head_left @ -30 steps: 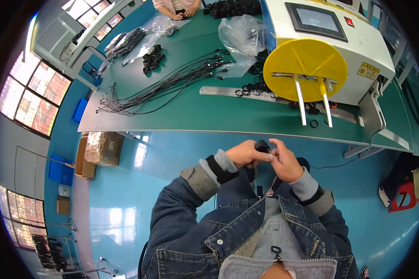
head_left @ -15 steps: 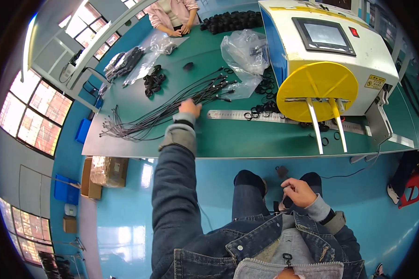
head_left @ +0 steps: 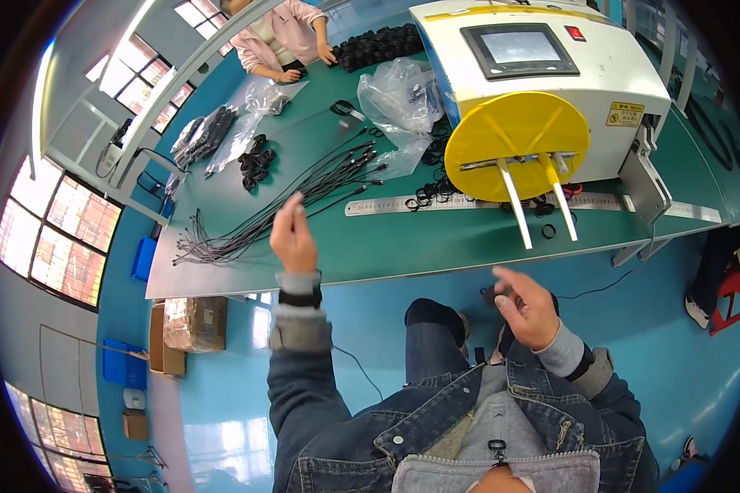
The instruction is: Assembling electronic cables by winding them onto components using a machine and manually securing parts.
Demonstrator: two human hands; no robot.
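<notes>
A bundle of thin black cables [head_left: 259,215] with small connector ends lies slantwise on the green table [head_left: 370,246]. My left hand [head_left: 293,242] is raised over the table's near edge, in front of the bundle. Its fingers point up, slightly blurred, and I can make out nothing in them. My right hand [head_left: 528,308] hovers above my knee, thumb and fingers apart, with nothing visible in it. Facing me is a white machine [head_left: 518,107] with a yellow disc [head_left: 518,140], from which two prongs [head_left: 515,204] stick out.
A steel ruler [head_left: 378,207] lies along the table, with black rings [head_left: 436,191] by it. Clear plastic bags [head_left: 399,94], a dark heap of small parts [head_left: 257,164] and scissors [head_left: 344,108] lie farther back. Another person [head_left: 279,41] is at the far side. Cardboard boxes [head_left: 193,324] stand on the floor.
My left hand has come off the cables and back toward me. My right hand has opened its fingers. My view has shifted slightly; the other person's hands have moved apart.
</notes>
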